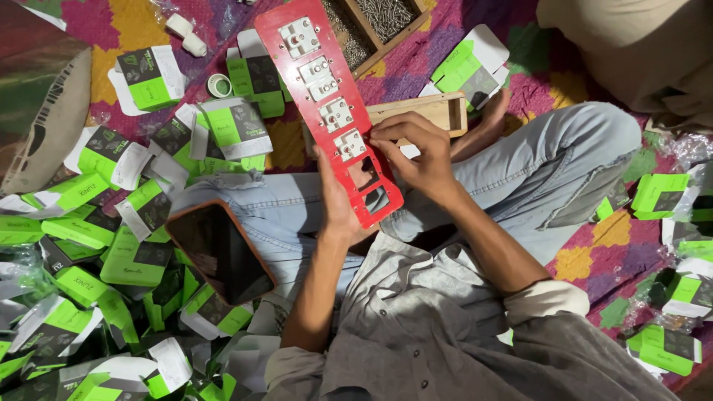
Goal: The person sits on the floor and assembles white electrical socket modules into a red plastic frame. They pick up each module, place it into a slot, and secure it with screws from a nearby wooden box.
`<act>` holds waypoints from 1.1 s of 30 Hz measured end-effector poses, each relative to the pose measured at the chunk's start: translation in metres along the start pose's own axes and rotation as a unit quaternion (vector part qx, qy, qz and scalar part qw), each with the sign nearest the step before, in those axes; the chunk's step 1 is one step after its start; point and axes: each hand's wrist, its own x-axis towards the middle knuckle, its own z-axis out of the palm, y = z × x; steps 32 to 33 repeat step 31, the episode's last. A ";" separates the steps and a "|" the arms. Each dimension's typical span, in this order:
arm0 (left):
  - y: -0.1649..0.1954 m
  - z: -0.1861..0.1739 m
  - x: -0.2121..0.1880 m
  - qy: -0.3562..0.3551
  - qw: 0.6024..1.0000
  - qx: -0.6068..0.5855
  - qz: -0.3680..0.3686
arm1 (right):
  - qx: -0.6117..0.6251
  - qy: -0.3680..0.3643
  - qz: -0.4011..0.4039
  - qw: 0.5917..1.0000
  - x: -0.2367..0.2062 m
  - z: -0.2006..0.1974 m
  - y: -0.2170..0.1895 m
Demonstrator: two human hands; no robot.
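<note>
Holding long red panel: four white sockets, two empty cutouts.

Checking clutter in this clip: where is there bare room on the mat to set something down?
Bare mat shows right of the jeans, before the boxes at the edge, and beyond the wooden tray. The pile of green boxes left of the phone is crowded.

Grey buttoned shirt — sleeves rolled — faded jeans.

Green-white cartons strewn abt, phone on knee, screws(?) tray.
</note>
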 end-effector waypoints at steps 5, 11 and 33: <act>0.000 -0.006 0.005 0.001 0.996 0.070 0.055 | 0.032 0.004 0.033 0.999 -0.002 0.001 0.003; -0.004 -0.014 0.008 -0.005 0.995 0.079 0.062 | 0.033 -0.009 0.029 0.999 -0.004 0.002 0.008; -0.004 -0.004 0.000 0.032 0.998 0.048 0.032 | -0.030 -0.024 -0.001 0.999 0.002 -0.001 -0.001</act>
